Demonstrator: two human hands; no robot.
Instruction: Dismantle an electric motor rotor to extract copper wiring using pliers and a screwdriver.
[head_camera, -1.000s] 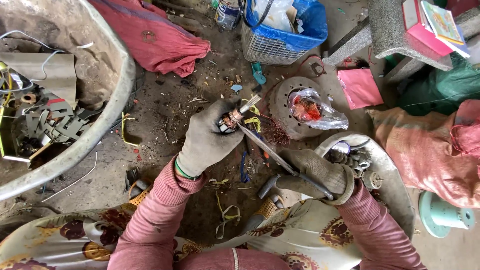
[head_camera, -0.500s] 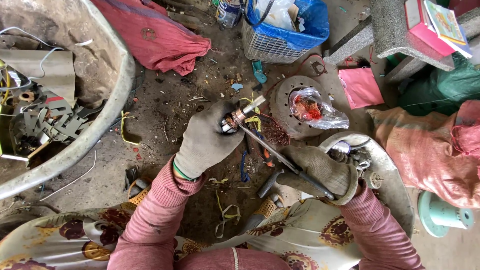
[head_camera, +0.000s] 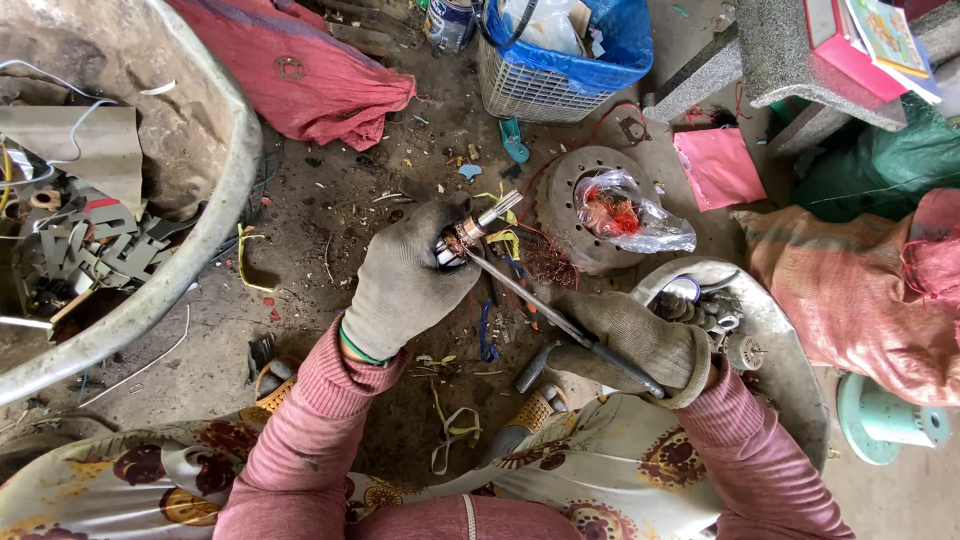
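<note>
- Left hand (head_camera: 405, 285): gloved in grey, grip clenched round a small motor core (head_camera: 462, 238) with a metal shaft and copper winding; core held above the dirt floor (head_camera: 330, 220), roughly mid-scene.
- Right hand (head_camera: 630, 340): gloved, grip clenched on the handle end of a long screwdriver (head_camera: 545, 305); its tip rests against the core at the left hand.
- Round metal disc (head_camera: 575, 215): on the floor just beyond the hands, carrying a clear plastic bag (head_camera: 635, 215) of red-orange wire.
- Metal bowl (head_camera: 770, 340): just beside the right hand, holding small metal parts.
- Hammer (head_camera: 535, 365): on the floor below the screwdriver.
- Large tub (head_camera: 200, 250): far left, holding grey scrap strips and wires.
- Blue-lined wire basket (head_camera: 545, 80): top centre.
- Red cloth (head_camera: 300, 70): top left of centre, beside the tub.
- Teal spool (head_camera: 885, 420): lower right, well apart from the hands.
</note>
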